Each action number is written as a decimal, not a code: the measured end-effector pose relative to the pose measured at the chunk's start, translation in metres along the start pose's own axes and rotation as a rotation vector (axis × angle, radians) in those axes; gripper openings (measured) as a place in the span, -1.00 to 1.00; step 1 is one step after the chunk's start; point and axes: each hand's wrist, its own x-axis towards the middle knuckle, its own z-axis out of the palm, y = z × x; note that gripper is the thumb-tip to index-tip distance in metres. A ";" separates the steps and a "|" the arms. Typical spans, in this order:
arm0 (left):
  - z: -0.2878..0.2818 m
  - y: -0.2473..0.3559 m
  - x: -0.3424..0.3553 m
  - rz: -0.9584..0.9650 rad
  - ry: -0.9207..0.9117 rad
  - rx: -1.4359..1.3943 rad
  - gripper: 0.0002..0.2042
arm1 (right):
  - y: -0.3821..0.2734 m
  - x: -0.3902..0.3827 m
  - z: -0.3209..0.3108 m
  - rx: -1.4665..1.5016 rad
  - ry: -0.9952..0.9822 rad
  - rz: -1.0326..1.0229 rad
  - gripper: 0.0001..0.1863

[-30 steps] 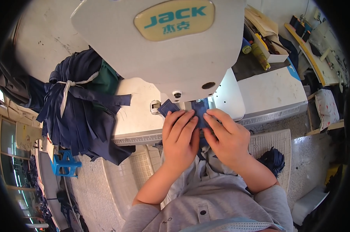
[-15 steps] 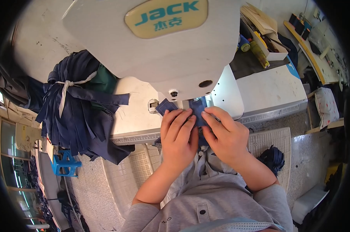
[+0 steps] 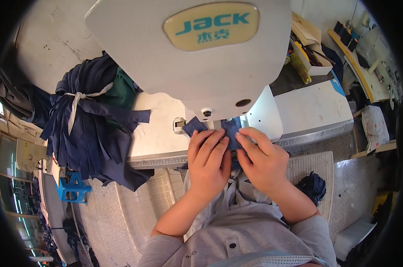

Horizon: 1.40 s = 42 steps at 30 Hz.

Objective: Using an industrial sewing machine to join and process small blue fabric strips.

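Observation:
A white sewing machine (image 3: 188, 71) stands right in front of me, its lit needle area partly hidden by the machine head. Under it lies a navy fabric piece (image 3: 231, 131), with a stitched corner (image 3: 194, 126) sticking out to the left. My left hand (image 3: 208, 155) has its fingers bent together on this cloth, the tips pressing it near the needle. From the other side, my right hand (image 3: 263, 155) grips the right edge of the cloth between thumb and fingers. The undersides of both hands are out of sight.
On the left of the table hangs a bundle of navy fabric strips (image 3: 90, 115) tied with white cord. A ruler strip (image 3: 159, 160) runs along the front edge. A box of tools (image 3: 315, 62) sits at the back right; a blue stool (image 3: 74, 189) stands lower left.
My view has shifted slightly, so the machine head appears further right and lower. Both hands keep to the navy cloth at the needle, with little change in their grip.

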 end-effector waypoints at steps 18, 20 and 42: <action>-0.003 0.002 0.000 -0.020 -0.042 -0.018 -0.67 | 0.001 0.003 -0.003 0.002 -0.016 -0.043 -0.60; -0.002 0.003 0.000 -0.027 -0.038 -0.019 -0.66 | 0.001 0.003 -0.003 -0.012 -0.027 -0.048 -0.60; -0.009 0.002 0.002 -0.015 -0.080 -0.041 -0.65 | -0.003 -0.010 -0.019 0.170 -0.035 0.098 -0.66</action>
